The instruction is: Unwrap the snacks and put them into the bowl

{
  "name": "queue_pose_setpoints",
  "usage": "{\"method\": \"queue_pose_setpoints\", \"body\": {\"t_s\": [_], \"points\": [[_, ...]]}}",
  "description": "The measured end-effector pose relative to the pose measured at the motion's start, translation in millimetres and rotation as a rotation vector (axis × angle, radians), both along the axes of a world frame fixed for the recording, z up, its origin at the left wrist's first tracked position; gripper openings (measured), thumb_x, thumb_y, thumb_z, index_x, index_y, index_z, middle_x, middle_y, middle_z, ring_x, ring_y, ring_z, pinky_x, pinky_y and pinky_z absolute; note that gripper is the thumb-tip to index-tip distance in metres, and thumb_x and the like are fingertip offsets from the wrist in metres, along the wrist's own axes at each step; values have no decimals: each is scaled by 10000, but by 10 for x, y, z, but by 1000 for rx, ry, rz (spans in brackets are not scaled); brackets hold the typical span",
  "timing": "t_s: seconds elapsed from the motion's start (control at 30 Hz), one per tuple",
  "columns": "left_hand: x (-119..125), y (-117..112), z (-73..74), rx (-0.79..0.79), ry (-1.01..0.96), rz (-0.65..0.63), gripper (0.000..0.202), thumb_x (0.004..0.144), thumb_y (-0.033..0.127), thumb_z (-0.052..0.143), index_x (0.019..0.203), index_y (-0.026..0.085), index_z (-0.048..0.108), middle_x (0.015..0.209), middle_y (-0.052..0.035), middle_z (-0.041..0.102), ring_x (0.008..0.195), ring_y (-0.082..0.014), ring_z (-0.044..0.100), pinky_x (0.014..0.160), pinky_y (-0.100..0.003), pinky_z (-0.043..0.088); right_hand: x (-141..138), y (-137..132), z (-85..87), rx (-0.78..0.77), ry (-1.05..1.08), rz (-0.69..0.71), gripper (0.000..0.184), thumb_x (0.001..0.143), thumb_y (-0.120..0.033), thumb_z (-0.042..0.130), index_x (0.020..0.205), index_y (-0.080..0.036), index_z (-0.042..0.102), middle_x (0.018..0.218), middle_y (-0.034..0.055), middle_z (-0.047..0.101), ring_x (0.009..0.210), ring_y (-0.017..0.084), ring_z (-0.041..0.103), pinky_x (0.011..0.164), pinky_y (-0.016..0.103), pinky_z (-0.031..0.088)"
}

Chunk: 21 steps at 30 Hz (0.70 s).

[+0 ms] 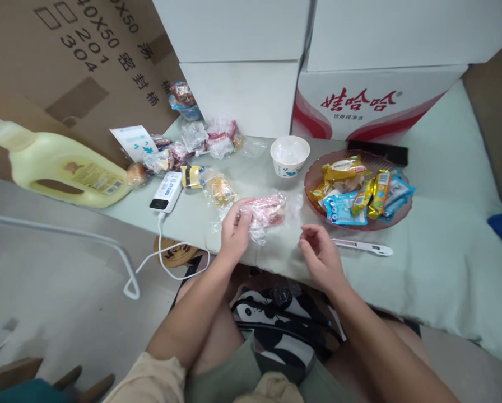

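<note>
My left hand (236, 228) is closed on a pink snack packet (265, 211) in clear, crinkled plastic wrap, held just over the cloth-covered table. To its right, my right hand (320, 252) hovers with fingers loosely curled and a gap between thumb and forefinger; nothing shows in it. A white utility knife (364, 246) lies right beside that hand. Behind the knife stands a pinkish glass bowl (312, 210) with several yellow and blue wrapped snacks. A white paper cup (289, 159) with clear plastic inside stands behind the packet.
Wrapped snacks (192, 140) are heaped at the back left. A white power bank (167, 190) with a cable lies near a small yellow packet (221, 190). A yellow detergent bottle (74, 165) leans at the left. Stacked white cartons (242, 95) stand behind. A panda-print bag (276, 319) sits between my legs.
</note>
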State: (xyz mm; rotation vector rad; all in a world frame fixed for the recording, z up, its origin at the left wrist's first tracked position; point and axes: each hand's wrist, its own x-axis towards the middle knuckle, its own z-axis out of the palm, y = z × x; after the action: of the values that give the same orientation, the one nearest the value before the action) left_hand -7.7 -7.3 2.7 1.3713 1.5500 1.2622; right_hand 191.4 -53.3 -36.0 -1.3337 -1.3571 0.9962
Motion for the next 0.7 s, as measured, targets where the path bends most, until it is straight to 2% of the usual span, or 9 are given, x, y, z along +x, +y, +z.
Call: {"method": "queue_pose_setpoints", "body": {"t_s": [0.1, 0.17, 0.23, 0.3, 0.4, 0.47, 0.53, 0.6, 0.7], "points": [[65, 11, -29, -272, -522, -101, 394, 781, 482, 619, 1051, 195, 613, 925, -65, 720, 832, -229, 696, 708, -340, 572, 45, 23, -31, 3, 241, -24, 383, 901, -447, 541, 1236, -269, 492, 1152, 85, 608, 968, 199, 637, 760, 342, 551], [137, 15, -52, -409, -669, -219, 461, 753, 470, 689, 1121, 215, 578, 859, -31, 691, 724, -194, 672, 593, -287, 544, 44, 32, -32, -20, 345, 37, 449, 884, -508, 562, 1269, -299, 464, 1234, 84, 588, 987, 198, 643, 760, 342, 563], [208, 12, -91, -440, -656, -265, 479, 765, 449, 724, 1165, 254, 546, 803, 11, 639, 647, -144, 622, 542, -233, 504, 15, 38, -25, -64, 351, 68, 476, 836, -516, 634, 1230, -296, 482, 1201, 65, 613, 949, 193, 648, 762, 335, 563], [264, 7, -145, -406, -592, -230, 477, 777, 443, 742, 1169, 277, 527, 816, 26, 594, 639, -114, 586, 543, -209, 489, -24, 44, -19, -111, 319, 52, 438, 792, -488, 690, 1129, -272, 512, 1084, 39, 646, 886, 186, 645, 756, 329, 557], [320, 0, -227, -321, -509, -201, 557, 737, 427, 791, 1186, 293, 490, 979, 3, 590, 731, -114, 600, 622, -233, 519, -58, 55, -29, -156, 258, -11, 362, 776, -473, 696, 981, -245, 502, 872, -6, 625, 754, 169, 610, 687, 310, 535], [348, 3, -265, -221, -437, -231, 558, 715, 399, 810, 1162, 275, 500, 1022, -5, 596, 774, -116, 600, 688, -245, 522, -52, 58, -44, -143, 150, -63, 344, 778, -469, 696, 940, -237, 500, 822, -15, 592, 724, 168, 581, 678, 313, 523], [365, 21, -284, -104, -332, -264, 456, 729, 381, 797, 1083, 236, 548, 991, -7, 613, 779, -115, 586, 719, -240, 504, -31, 54, -60, -74, -8, -118, 312, 778, -457, 699, 909, -230, 531, 886, 16, 584, 812, 195, 587, 769, 360, 530], [359, 59, -291, -31, -236, -270, 352, 769, 383, 758, 1023, 210, 587, 956, -13, 631, 776, -122, 581, 712, -240, 489, -4, 44, -73, 30, -146, -140, 277, 779, -438, 702, 921, -227, 592, 1034, 68, 571, 1013, 246, 587, 923, 432, 505], [302, 139, -300, -10, -173, -248, 310, 819, 389, 706, 1045, 205, 600, 951, -25, 657, 790, -142, 603, 717, -260, 496, 37, 28, -88, 157, -260, -91, 270, 807, -390, 686, 1035, -246, 661, 1185, 107, 527, 1203, 282, 540, 1033, 480, 459]]}}
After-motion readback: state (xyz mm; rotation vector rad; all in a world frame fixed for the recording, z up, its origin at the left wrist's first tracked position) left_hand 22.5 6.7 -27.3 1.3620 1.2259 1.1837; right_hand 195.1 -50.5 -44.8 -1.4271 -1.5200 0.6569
